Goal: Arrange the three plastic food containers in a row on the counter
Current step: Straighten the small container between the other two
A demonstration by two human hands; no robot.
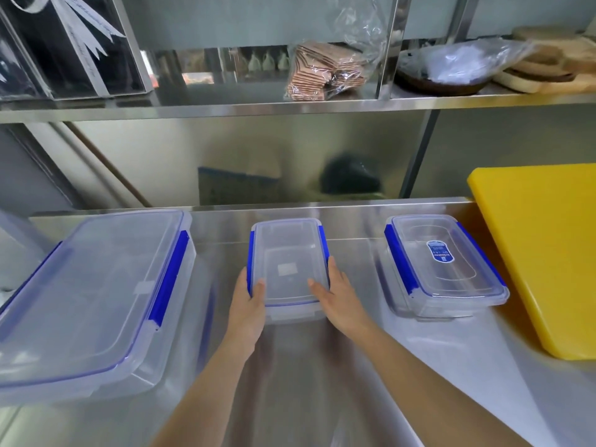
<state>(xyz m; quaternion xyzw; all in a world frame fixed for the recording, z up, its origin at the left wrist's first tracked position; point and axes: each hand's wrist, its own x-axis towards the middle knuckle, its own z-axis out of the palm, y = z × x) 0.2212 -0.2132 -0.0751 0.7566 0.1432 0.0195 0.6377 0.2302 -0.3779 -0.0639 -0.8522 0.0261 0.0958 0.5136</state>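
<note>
Square the small container (288, 266) at frame centre on the steel counter (351, 375), level with the large container (93, 295) at left and the labelled container (443, 264) at right. Press evenly: left hand (248, 301) and right hand (338, 295) clasping its near corners, thumbs on the lid. Clear plastic, blue side clips, lid shut, empty.

large container (87, 298) left | small container (288, 264) middle | labelled container (443, 264) right

Containers, clear plastic, blue-clipped: three — large container (87, 298), middle container (288, 266), labelled container (443, 266). Yellow cutting board (541, 253): one. Hands: two.
</note>
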